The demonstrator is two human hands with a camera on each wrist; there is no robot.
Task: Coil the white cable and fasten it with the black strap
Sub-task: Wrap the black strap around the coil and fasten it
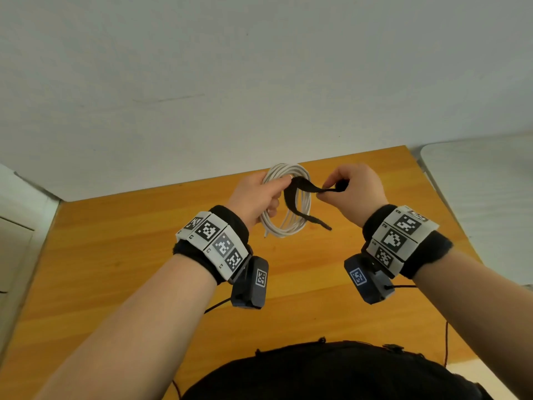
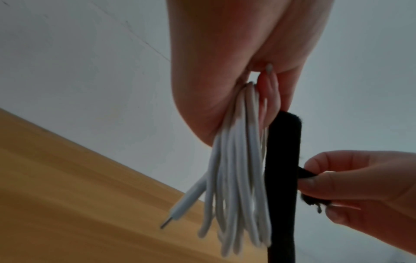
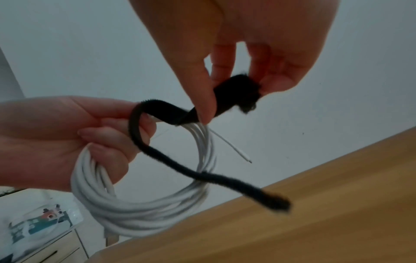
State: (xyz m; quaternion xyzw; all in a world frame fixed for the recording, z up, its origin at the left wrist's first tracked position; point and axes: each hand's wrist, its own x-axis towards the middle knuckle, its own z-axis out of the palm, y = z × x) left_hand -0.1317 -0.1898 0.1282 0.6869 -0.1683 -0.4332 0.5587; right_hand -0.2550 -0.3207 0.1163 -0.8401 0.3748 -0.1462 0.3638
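The white cable (image 1: 291, 217) is wound into a round coil and held in the air above the wooden table (image 1: 121, 255). My left hand (image 1: 256, 197) grips the coil's left side, fingers curled round the strands (image 3: 117, 210). The black strap (image 1: 300, 194) loops over the coil beside my left fingers; its free tail (image 3: 247, 188) hangs down to the right. My right hand (image 1: 352, 192) pinches the strap's other end (image 3: 238, 90) between thumb and fingers. In the left wrist view the strands (image 2: 236, 178) hang from my palm beside the strap (image 2: 283, 169). One cable plug (image 2: 180, 211) sticks out loose.
A pale wall (image 1: 259, 67) stands behind the table. A white cabinet (image 1: 17, 226) is at the left, with a drawer unit (image 3: 51, 245) and printed packaging on top. A white rounded surface (image 1: 484, 192) lies to the right. Thin wires trail from my wrist cameras.
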